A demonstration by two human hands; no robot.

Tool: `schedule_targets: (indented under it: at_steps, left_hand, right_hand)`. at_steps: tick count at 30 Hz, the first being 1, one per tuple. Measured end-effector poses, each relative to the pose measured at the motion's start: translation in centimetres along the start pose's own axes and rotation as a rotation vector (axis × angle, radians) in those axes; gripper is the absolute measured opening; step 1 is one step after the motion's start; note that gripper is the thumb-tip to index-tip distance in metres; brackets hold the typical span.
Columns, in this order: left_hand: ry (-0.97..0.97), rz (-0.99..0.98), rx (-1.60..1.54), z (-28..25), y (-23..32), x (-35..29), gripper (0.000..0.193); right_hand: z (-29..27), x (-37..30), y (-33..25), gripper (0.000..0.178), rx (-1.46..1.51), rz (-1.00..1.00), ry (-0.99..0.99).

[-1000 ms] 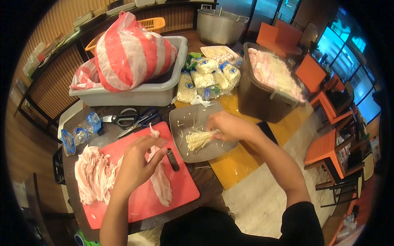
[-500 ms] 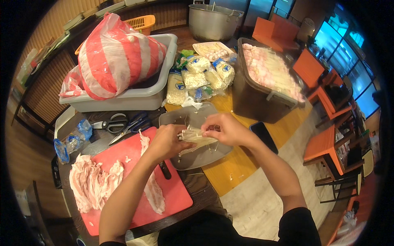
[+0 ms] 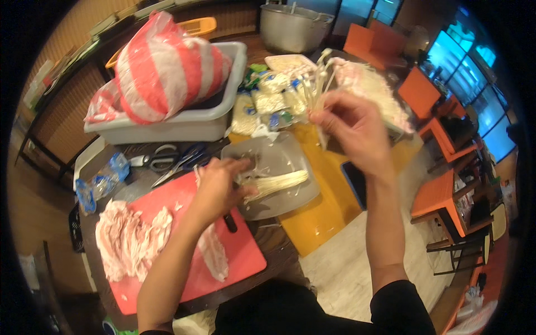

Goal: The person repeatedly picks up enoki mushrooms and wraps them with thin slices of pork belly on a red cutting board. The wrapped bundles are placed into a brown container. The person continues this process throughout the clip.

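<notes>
My right hand is raised, its fingertips pinching a small bunch of enoki mushrooms whose thin stems stick up. A larger enoki bundle lies in the grey plastic tray below. My left hand is over the tray's left side with fingers apart, the tips next to that bundle; whether they touch it I cannot tell. Beside it on the red cutting board are a pile of thin pale-pink meat slices, one long slice and a black knife handle, partly covered by my left arm.
Scissors lie left of the tray, near crumpled plastic wrap. A grey tub holds a red-striped bag. Packaged enoki sit behind. A bin of meat rolls and a phone are right; a metal pot stands far back.
My right hand has risen up and right from the tray with a small enoki bunch. My left hand has loosened its grip, and the larger bundle now lies in the tray.
</notes>
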State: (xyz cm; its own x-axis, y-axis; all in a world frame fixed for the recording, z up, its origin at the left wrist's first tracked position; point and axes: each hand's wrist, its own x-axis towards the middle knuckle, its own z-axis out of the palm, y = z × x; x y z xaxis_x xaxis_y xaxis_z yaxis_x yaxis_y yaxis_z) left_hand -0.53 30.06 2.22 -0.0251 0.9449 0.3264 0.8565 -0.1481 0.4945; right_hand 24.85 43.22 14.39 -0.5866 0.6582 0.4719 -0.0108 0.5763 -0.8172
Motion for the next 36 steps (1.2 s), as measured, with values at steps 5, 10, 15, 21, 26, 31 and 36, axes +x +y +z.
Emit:
schedule_targets:
  at_steps: [5, 10, 15, 21, 26, 31, 36]
  left_hand:
    - [0.409, -0.083, 0.209, -11.4, -1.4, -9.0, 0.029]
    - [0.423, -0.361, 0.016, -13.1, 1.3, -17.6, 0.017]
    - [0.114, -0.159, -0.059, -6.8, 3.3, -19.8, 0.029]
    - [0.036, -0.105, -0.005, -5.5, 2.1, -20.1, 0.029]
    - [0.028, -0.137, -0.034, -5.4, 2.0, -20.9, 0.024]
    - [0.094, -0.087, 0.095, -5.5, 2.9, -21.0, 0.036]
    - [0.000, 0.035, 0.272, -4.8, 3.3, -19.7, 0.035]
  right_hand:
    - [9.2, -2.6, -5.1, 0.022, -0.313, -0.551, -0.340]
    - [20.5, -9.5, -2.4, 0.021, -0.271, -0.435, -0.623]
    - [17.6, -15.4, -1.8, 0.029, -0.303, -0.340, -0.477]
    - [18.9, -17.1, -2.4, 0.025, -0.645, -0.453, -0.657]
    - [19.2, -13.8, -1.5, 0.020, -0.386, -0.320, -0.552]
    - [19.8, -10.3, 1.3, 0.011, -0.212, 0.072, -0.591]
    - [19.1, -10.9, 1.5, 0.015, -0.243, -0.047, -0.441]
